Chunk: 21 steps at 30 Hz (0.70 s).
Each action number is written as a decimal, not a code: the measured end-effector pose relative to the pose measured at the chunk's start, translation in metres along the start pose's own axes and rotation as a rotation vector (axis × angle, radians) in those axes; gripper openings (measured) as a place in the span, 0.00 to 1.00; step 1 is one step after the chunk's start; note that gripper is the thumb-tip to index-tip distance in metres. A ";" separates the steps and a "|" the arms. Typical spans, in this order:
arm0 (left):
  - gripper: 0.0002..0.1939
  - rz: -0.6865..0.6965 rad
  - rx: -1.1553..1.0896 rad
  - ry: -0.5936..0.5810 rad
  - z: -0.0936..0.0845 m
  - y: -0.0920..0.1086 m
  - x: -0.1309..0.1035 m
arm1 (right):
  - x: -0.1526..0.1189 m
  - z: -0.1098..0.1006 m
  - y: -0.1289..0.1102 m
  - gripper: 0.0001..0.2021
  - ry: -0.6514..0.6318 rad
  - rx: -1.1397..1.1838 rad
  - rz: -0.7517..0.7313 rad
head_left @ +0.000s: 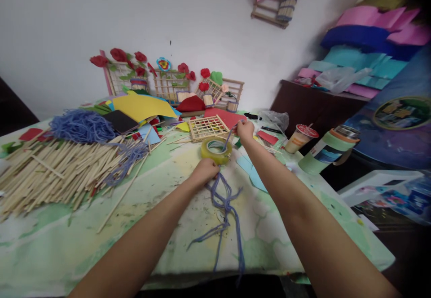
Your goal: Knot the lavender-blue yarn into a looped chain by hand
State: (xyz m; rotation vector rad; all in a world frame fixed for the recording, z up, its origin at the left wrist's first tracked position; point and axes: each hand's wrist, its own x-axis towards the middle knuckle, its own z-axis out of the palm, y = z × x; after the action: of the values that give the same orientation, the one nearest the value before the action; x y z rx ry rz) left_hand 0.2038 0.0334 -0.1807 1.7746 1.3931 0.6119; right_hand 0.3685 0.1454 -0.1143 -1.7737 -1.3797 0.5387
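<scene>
Purple yarn (225,203) lies knotted in several loose strands on the cloth, its tails reaching the table's front edge. My left hand (206,171) is closed on the upper end of these strands, just in front of a roll of yellowish clear tape (217,157). Farther forward and to the right, my right hand (245,129) pinches a strand of the same yarn, which slants down into the tape roll's opening. Behind the roll lies a small lattice of wooden sticks (208,128). Blue paper pieces (257,179) rest below my right forearm.
At left are a heap of wooden sticks (60,176) and a bundle of purple yarn (82,126). Yellow paper (143,108) and stick frames with paper flowers (168,84) stand behind. A drink cup (296,140) and a green bottle (323,152) are at right.
</scene>
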 end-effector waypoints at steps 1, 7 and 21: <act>0.09 0.003 0.002 -0.007 0.000 -0.001 0.000 | -0.004 0.004 0.005 0.18 -0.017 0.025 0.005; 0.14 -0.012 -0.066 -0.092 -0.006 -0.003 -0.003 | -0.062 0.013 0.043 0.08 0.014 0.124 -0.154; 0.14 -0.124 -0.309 -0.225 -0.008 -0.008 0.000 | -0.157 0.004 0.047 0.06 -0.648 0.644 0.313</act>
State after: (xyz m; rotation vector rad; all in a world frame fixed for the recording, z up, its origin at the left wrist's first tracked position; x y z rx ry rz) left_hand 0.1933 0.0368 -0.1822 1.4523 1.1748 0.5126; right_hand 0.3442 -0.0045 -0.1765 -1.3135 -1.1218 1.6342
